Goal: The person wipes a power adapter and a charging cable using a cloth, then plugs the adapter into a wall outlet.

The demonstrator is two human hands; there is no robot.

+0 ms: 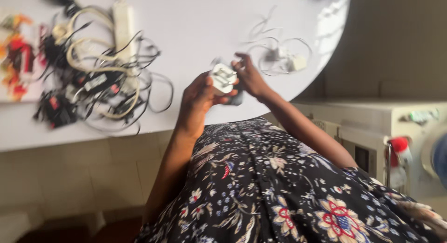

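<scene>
Two hands met above the near edge of the white table (195, 19). The left hand (198, 96) was wrapped around one white plug adapter (222, 78), its metal prongs facing the camera, with the fingers curled tight about its body. The right hand (249, 75) touched the adapter's far side with pinched fingertips; a dark piece under it showed too, though blur hid what it was. One tangle of black and cream cables (100, 80) lay to the left, with one white power strip (123, 24) at its top. To the right sat what looked like two small white chargers (288, 59) with thin looped wires. One floral dress (279, 187) filled the foreground.
</scene>
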